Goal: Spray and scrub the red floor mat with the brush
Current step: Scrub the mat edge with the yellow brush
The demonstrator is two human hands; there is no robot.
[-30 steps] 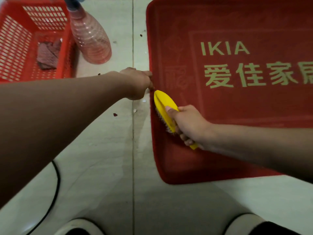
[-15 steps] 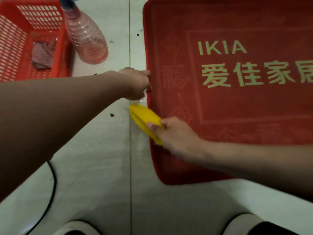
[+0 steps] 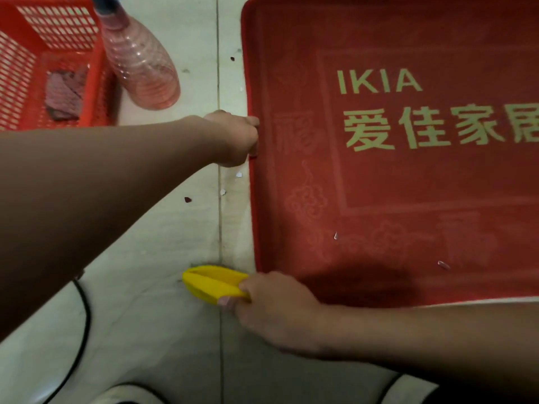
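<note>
I read "IKIA" + Chinese chars on red mat (image 3: 379,185). L hand (image 3: 236,138) pinches its edge; R hand (image 3: 277,310) grips yellow brush (image 3: 210,282), on floor tile (image 3: 163,228).

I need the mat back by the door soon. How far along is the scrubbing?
Spraying may be done: the spray bottle stands beside the red basket. In hand: the left hand holds the red floor mat by its edge; the right hand grips the yellow brush, on the floor off the near corner. Left: pale flecks lie on the mat.
</note>
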